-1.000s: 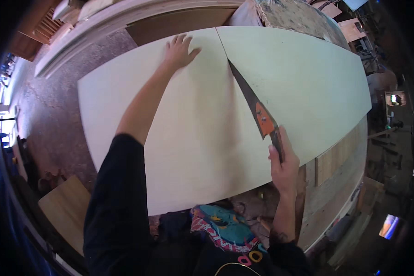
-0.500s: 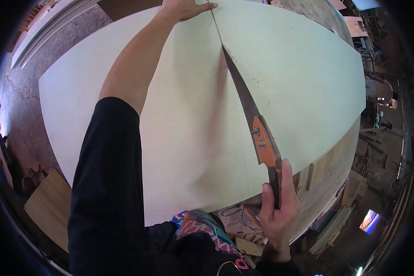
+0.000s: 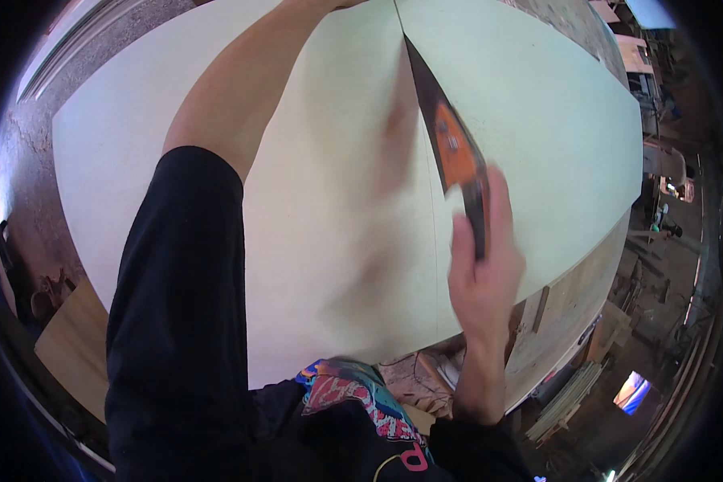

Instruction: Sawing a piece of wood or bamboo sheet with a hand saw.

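Note:
A handsaw with an orange-and-black handle (image 3: 455,149) is in my right hand (image 3: 488,265), whose fingers wrap the grip. Its dark blade (image 3: 422,76) angles up and away, the tip in a thin slit (image 3: 398,16) in a large pale wooden sheet (image 3: 321,209). From the slit, a faint straight line runs down the sheet toward me. My left arm reaches across the sheet to the far edge. Only a sliver of my left hand (image 3: 333,3) shows at the top of the picture, beside the slit, and its fingers are cut off from view.
Under the sheet's right side is a wooden bench top (image 3: 570,297). A plywood piece (image 3: 72,341) leans at lower left. Thin wood strips (image 3: 566,402) are stacked at lower right. Cables and scraps lie on the floor near my body.
My right hand has pushed the saw up and away from me along the slit. The view has shifted slightly, and my left hand has mostly left the picture's top edge.

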Available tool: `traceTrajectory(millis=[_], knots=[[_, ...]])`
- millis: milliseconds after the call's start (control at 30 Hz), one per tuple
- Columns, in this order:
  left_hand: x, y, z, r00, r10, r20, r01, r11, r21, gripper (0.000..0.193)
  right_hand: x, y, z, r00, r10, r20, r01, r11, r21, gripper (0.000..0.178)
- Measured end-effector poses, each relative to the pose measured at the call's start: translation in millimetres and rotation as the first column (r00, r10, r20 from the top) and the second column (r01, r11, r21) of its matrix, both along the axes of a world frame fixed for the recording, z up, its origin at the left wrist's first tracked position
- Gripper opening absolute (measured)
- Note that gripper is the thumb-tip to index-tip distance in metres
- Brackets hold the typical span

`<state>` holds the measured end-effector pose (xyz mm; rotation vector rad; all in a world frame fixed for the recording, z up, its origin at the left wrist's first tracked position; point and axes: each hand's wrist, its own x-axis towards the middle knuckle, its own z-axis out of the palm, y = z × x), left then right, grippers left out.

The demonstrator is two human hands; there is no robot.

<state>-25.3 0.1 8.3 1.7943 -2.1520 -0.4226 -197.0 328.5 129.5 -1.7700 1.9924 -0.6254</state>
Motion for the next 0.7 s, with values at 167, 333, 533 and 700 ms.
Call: traceTrajectory(millis=[167,333,533,700], knots=[[5.1,1.6,4.4,1.000,0.002,-0.028,-0.002,1.000,0.003,0.090,-11.7,92.4,42.5,0.989,0.003,-0.145,0.009,0.997,0.082,0.054],[6.4,3.0,-3.4,0.999,-0.020,-0.045,0.020,1.000,-0.019,0.088,-5.6,105.3,50.6,0.981,0.009,-0.194,0.009,0.996,0.092,0.057],[1.1,0.1,-2.0,0.997,-0.028,-0.067,0.025,0.998,-0.056,0.087,0.1,-25.6,-14.9,0.998,-0.004,-0.068,0.006,1.000,0.029,0.053],[10.5,15.2,22.0,0.983,-0.074,-0.170,0.089,0.992,0.084,0.088,-7.3,-1.4,-20.0,0.997,0.057,-0.051,-0.061,0.994,-0.087,0.053]])
